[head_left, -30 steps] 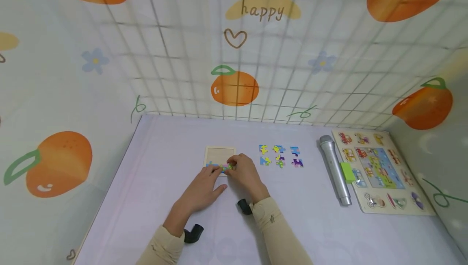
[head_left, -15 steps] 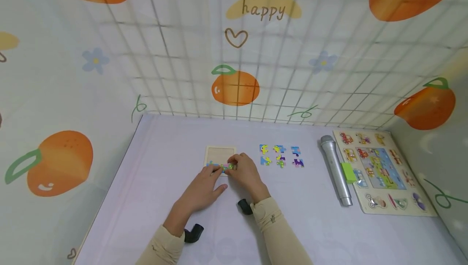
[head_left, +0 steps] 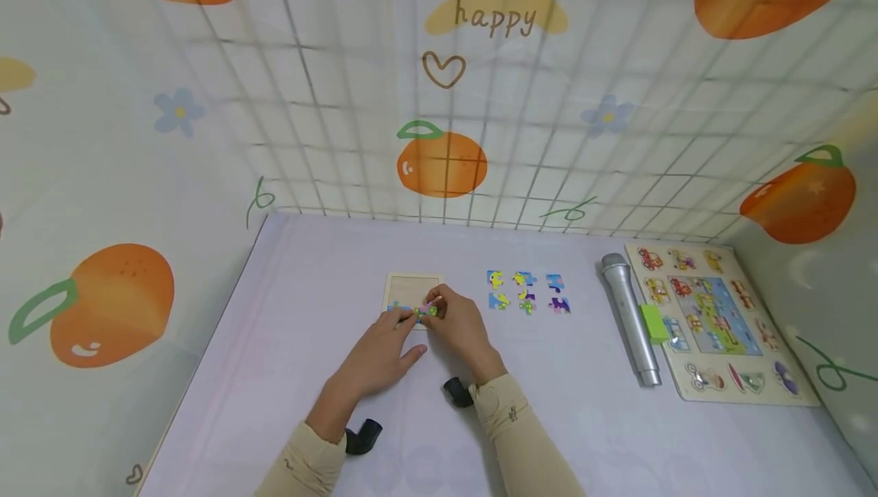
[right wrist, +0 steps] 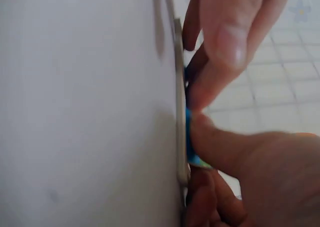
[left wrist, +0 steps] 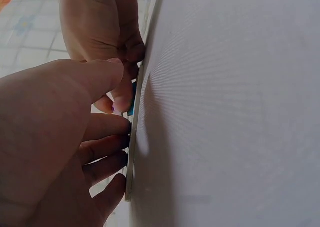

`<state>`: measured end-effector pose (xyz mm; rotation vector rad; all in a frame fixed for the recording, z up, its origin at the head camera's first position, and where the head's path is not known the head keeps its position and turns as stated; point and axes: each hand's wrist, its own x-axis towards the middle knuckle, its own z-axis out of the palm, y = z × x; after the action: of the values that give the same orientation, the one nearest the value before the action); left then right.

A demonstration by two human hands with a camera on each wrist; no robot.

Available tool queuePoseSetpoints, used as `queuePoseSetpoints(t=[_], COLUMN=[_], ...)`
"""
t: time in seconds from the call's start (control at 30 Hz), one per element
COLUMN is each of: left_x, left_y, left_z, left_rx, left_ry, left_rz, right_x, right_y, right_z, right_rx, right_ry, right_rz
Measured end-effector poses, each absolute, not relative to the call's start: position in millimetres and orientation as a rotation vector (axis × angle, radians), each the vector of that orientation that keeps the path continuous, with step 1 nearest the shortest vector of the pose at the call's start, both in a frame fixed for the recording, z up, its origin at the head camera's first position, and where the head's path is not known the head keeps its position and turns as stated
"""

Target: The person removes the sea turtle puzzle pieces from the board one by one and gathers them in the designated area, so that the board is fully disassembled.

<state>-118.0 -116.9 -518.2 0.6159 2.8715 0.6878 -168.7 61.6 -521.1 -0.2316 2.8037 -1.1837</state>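
Observation:
A shallow wooden puzzle tray [head_left: 414, 291] lies on the table, with blue jigsaw pieces [head_left: 395, 309] along its near side. My right hand [head_left: 465, 333] pinches a pink and green puzzle piece [head_left: 428, 310] at the tray's near right corner. In the right wrist view, the thumb lies against the blue and green piece [right wrist: 190, 137] just above the tray edge [right wrist: 182, 112]. My left hand [head_left: 373, 360] reaches in from the left, its fingers extended onto the pieces and the thumb apart. From the left wrist view, its fingertips [left wrist: 120, 159] rest along the tray edge [left wrist: 132, 157].
Several loose puzzle pieces [head_left: 525, 293] lie in two rows right of the tray. Further right are a silver microphone [head_left: 629, 322], a bright green block [head_left: 654, 324] and a wooden picture puzzle board [head_left: 720, 363]. A printed cloth wall [head_left: 343, 139] stands behind the table.
My right hand has shifted slightly upward with the pink and green piece, which now shows more between the fingers. My left hand stays nearly still.

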Motion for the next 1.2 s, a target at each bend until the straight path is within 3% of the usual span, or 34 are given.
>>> queuePoseSetpoints(t=[1.2], left_x=[-117.3], left_y=[-116.6], left_z=[-519.0], left_rx=[0.602], left_ry=[2.885], left_rz=[0.672], right_x=[-162.6], right_y=[83.0], right_z=[-520.9], right_rx=[0.248], right_ry=[2.779], right_rz=[-1.29])
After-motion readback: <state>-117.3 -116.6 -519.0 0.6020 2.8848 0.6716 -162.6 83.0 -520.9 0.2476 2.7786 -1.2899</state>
